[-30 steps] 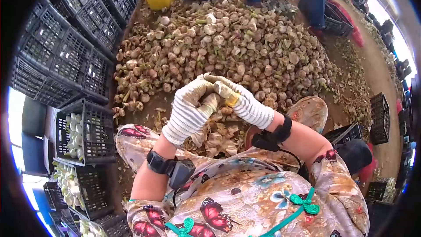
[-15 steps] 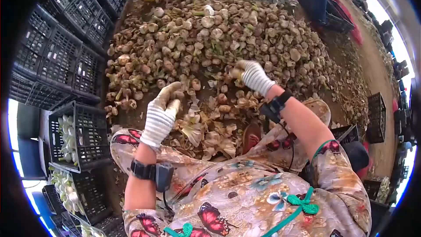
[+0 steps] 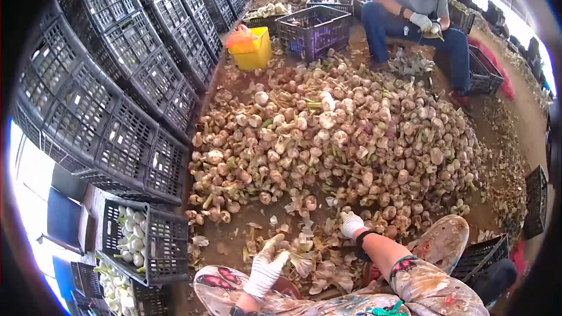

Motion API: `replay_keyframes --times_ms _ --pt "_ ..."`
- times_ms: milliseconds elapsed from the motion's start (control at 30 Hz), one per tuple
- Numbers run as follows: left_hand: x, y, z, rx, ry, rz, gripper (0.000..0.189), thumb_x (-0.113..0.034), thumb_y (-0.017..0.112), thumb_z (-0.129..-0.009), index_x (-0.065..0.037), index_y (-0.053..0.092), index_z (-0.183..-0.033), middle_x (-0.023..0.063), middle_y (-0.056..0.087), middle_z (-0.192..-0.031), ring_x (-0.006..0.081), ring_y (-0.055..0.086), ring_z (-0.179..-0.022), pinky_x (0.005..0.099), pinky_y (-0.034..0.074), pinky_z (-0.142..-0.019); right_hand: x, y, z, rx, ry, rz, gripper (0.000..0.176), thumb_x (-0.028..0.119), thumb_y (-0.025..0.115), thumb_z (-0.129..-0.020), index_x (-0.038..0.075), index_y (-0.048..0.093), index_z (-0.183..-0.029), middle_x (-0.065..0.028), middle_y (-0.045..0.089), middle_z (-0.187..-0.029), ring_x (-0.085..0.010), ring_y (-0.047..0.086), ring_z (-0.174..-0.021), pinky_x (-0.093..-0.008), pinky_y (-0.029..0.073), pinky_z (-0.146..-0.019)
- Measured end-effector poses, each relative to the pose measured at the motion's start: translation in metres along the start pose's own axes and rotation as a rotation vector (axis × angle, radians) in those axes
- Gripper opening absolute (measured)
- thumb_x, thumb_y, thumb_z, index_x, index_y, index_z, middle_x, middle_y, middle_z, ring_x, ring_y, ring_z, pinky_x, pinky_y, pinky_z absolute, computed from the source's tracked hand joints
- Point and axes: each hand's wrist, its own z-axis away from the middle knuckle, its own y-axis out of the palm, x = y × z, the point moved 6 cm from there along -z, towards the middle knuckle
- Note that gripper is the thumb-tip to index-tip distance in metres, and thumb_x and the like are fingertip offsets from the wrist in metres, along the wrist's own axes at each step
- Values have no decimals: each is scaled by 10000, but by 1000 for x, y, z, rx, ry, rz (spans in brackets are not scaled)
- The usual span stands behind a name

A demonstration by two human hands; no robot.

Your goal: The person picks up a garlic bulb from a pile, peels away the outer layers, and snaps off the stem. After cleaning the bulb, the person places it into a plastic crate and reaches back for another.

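Note:
My left hand (image 3: 267,266), in a white striped glove with soiled fingertips, hovers over the loose husks near my knee. Its thumb stands apart from the fingers and nothing shows between them. Close to the near edge of the garlic heap (image 3: 328,140) is my right hand (image 3: 352,224), gloved the same way. Its fingers point toward the bulbs and are small and partly hidden, so I cannot see whether they grip anything. Dry peeled husks (image 3: 301,263) lie on the ground between both hands.
Black crates (image 3: 126,123) are stacked along the left. A nearer crate (image 3: 167,246) holds white trimmed garlic (image 3: 133,237). Beyond the heap stand a yellow bucket (image 3: 252,55) and a dark crate (image 3: 313,32). A seated co-worker (image 3: 410,11) holds a bulb at upper right.
The view has tilted up, bringing the co-worker and far crates into sight. Both my hands now appear lower in view; my right hand remains near the heap's edge.

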Motion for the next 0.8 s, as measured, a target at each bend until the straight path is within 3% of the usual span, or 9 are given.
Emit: replay_keyframes --times_ms 133,200,267,333,400,433,467,533,800 --pt "-3 1 -2 -20 -74 101 407 -66 566 -866 -14 467 -1258 93 581 -1101 156 580 -950 273 479 -835 -1 -11 -3 -95 -70 -349 441 243 589 -790 24 538 -1169 -195 622 -1028 -346 587 -964 -379 468 -816" --pt "-8 2 -6 -15 2 82 400 -44 564 -859 -14 480 -1249 90 586 -1102 151 578 -956 268 480 -840 33 -52 39 60 -148 -805 563 398 677 -774 21 536 -1168 -137 607 -1095 -283 576 -1009 -367 453 -849" --pt "-9 1 -14 -39 212 -125 406 -71 581 -856 -25 490 -1250 80 592 -1121 125 587 -947 237 470 -835 76 -75 83 364 -32 -1444 378 232 616 -868 46 507 -1179 -80 598 -1027 -213 587 -935 -381 476 -811" --pt "-26 14 -11 -119 290 -295 573 -173 664 -811 -1 421 -1300 132 487 -1291 197 504 -1143 298 419 -950 116 -63 74 692 -456 -1925 328 224 585 -888 78 496 -1168 -44 595 -1012 -178 588 -904 -388 504 -736" --pt "-26 26 -13 -189 268 -392 746 -242 707 -775 0 321 -1366 149 398 -1372 236 398 -1248 331 318 -1036 145 -104 151 517 -413 -1762 352 281 568 -899 49 522 -1161 -23 599 -987 -144 564 -867 -309 469 -772" --pt "-24 32 -12 -210 396 -417 693 -171 662 -813 -23 290 -1378 133 499 -1248 180 529 -1050 301 439 -894 149 -103 162 372 -401 -1641 376 306 557 -904 46 522 -1174 -27 601 -993 -129 551 -863 -288 457 -778" --pt "-32 39 -7 -239 423 -283 645 -106 651 -807 -22 333 -1362 146 439 -1307 220 435 -1187 310 360 -995 150 -102 171 235 -395 -1514 401 331 547 -909 43 522 -1187 -31 603 -999 -113 538 -858 -266 445 -784" --pt "-24 38 -1 -265 414 -42 595 -31 604 -823 -40 341 -1357 114 483 -1228 202 468 -1119 301 387 -965 149 -123 197 113 -565 -1268 422 375 533 -912 24 560 -1145 -16 608 -979 -73 507 -844 -236 432 -749" --pt "-23 67 40 19 414 235 582 -43 577 -835 -63 315 -1354 21 468 -1101 100 483 -926 240 434 -825 137 -134 230 43 -844 -1118 241 182 575 -905 22 595 -1084 -1 636 -936 -68 570 -877 -232 470 -768"
